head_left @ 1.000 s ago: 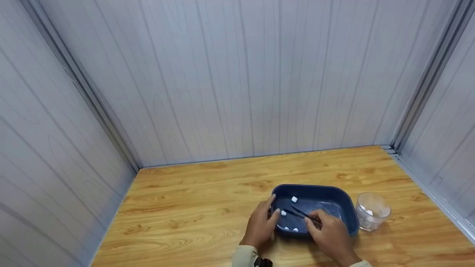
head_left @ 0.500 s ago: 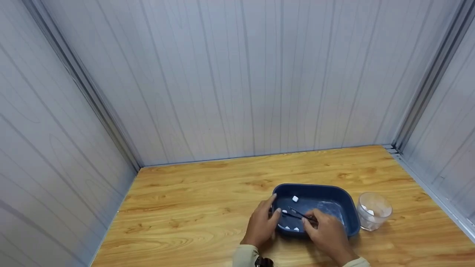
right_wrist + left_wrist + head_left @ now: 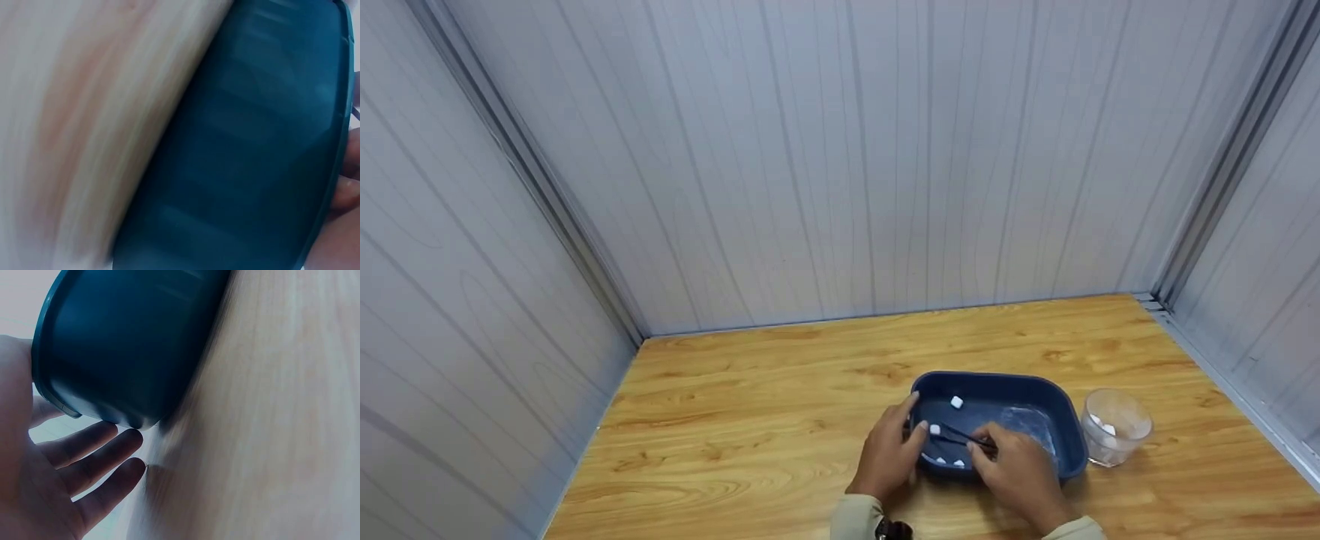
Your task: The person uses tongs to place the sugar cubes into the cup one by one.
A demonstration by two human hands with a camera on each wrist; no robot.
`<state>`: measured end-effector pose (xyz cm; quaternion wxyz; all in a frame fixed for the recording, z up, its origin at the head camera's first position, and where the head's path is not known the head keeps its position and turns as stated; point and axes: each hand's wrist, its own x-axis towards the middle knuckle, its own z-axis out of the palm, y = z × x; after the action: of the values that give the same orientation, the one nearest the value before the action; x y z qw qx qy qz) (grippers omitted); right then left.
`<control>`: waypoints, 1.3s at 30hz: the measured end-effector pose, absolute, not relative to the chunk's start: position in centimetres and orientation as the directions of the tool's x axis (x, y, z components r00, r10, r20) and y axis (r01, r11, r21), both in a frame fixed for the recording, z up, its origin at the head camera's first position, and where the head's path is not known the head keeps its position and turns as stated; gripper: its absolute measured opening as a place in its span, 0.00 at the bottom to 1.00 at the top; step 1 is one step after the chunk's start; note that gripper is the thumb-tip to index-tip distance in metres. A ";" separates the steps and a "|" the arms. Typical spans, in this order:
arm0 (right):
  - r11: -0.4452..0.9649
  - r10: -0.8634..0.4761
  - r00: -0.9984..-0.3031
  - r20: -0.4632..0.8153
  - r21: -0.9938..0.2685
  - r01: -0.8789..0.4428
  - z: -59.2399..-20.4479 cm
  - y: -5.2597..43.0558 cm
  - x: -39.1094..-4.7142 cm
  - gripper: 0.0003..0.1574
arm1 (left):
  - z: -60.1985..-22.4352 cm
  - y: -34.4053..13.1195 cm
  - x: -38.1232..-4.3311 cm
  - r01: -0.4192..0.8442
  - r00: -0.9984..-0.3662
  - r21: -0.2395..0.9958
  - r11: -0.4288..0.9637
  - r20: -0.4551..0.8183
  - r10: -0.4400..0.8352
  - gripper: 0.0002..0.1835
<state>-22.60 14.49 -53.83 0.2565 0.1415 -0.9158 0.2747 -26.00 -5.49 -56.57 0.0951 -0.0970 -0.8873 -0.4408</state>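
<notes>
A dark blue plastic basin [image 3: 1012,381] stands on the wooden table. My left hand [image 3: 889,454] holds its left end, thumb over the rim and the other fingers along the outer wall [image 3: 129,349]. Black tweezers [image 3: 960,433] are pinched in my right hand [image 3: 1020,469] above the basin's near side. Their two tips lie on either side of a small white cube [image 3: 935,430] near my left thumb; whether they touch it is too small to tell. Another white cube [image 3: 956,402] lies farther back in the basin. More white pieces [image 3: 958,463] show at the near wall, partly hidden.
Right of the basin stands a clear glass [image 3: 1117,427] with several white cubes inside. The wood-grain table [image 3: 735,420] extends left. Pale panel walls [image 3: 840,165] enclose the back and both sides.
The tweezers have shifted slightly left and toward me, so that their tips now straddle the white cube beside my left thumb. My left hand stays at the basin.
</notes>
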 end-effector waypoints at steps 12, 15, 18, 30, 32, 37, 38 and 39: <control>0.802 -0.108 -0.837 0.536 -0.450 -0.392 -53.7 14.4 -22.5 0.07 | -56.4 -5.5 -26.0 0.251 -0.964 0.758 0.602 0.249 0.089 0.26; 0.801 -0.112 -0.840 0.532 -0.452 -0.393 -53.7 14.4 -22.5 0.07 | -56.5 -5.5 -26.0 0.243 -0.967 0.765 0.597 0.238 0.089 0.26; 0.803 -0.112 -0.848 0.517 -0.456 -0.384 -53.7 14.4 -22.5 0.06 | -56.5 -5.5 -26.1 0.239 -0.969 0.768 0.594 0.232 0.090 0.26; 0.806 -0.108 -0.854 0.509 -0.458 -0.375 -53.7 14.4 -22.4 0.05 | -56.4 -5.4 -26.1 0.225 -0.972 0.773 0.593 0.220 0.082 0.25; 0.803 -0.110 -0.840 0.531 -0.451 -0.390 -53.8 14.4 -22.4 0.05 | -56.4 -5.4 -26.1 0.230 -0.971 0.772 0.593 0.226 0.083 0.25; 0.794 -0.114 -0.794 0.597 -0.426 -0.434 -53.9 14.6 -22.4 0.07 | -56.5 -5.5 -26.0 0.265 -0.961 0.754 0.600 0.259 0.099 0.26; 0.793 -0.113 -0.789 0.604 -0.423 -0.438 -53.9 14.6 -22.4 0.07 | -56.5 -5.5 -26.0 0.270 -0.959 0.751 0.603 0.264 0.101 0.26; 0.792 -0.111 -0.786 0.608 -0.424 -0.439 -53.9 14.7 -22.4 0.07 | -56.5 -5.4 -26.0 0.273 -0.958 0.748 0.605 0.267 0.103 0.26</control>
<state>-22.42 14.65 -53.94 0.2889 0.1527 -0.9014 0.2841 -25.98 -5.44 -56.51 0.0987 -0.1056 -0.8905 -0.4314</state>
